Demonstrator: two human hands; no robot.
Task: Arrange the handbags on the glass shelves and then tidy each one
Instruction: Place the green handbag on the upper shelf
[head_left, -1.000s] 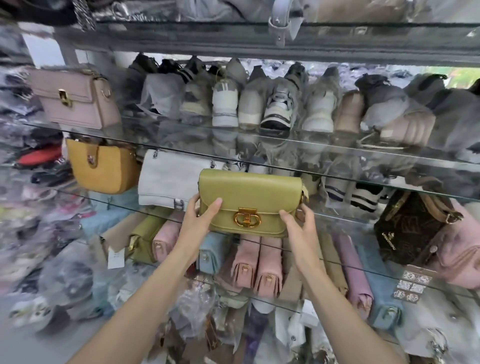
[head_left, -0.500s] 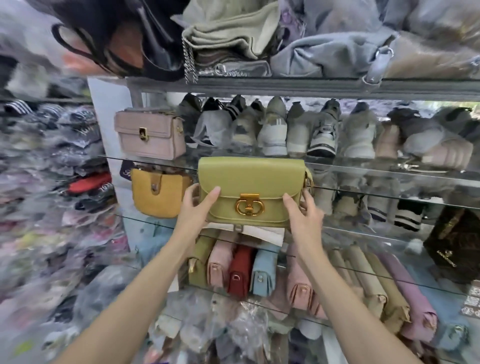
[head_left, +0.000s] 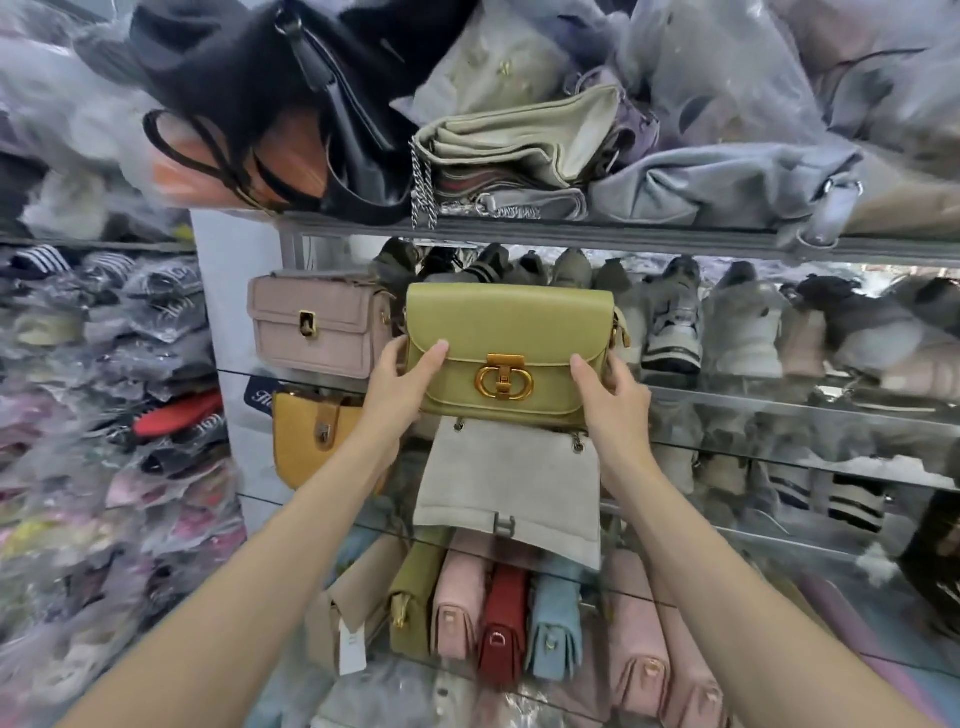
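Both hands, left hand (head_left: 397, 387) and right hand (head_left: 613, 397), grip the green bag (head_left: 506, 332) at the glass shelf (head_left: 779, 402), beside a pink bag (head_left: 317, 325).

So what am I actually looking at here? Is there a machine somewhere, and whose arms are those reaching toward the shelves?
There is no machine. A person wears a wide-angle camera on the head, so the one picture looks forward and down along their own bare arms. The left hand and right hand grip the two ends of an olive-green handbag with a gold clasp, holding it up at the level of a glass shelf. On that shelf, to the left, stands a pale pink handbag; sneakers show behind it. One shelf down are a mustard handbag and a grey handbag. Lower still, small bags stand in a row, among them a red one.
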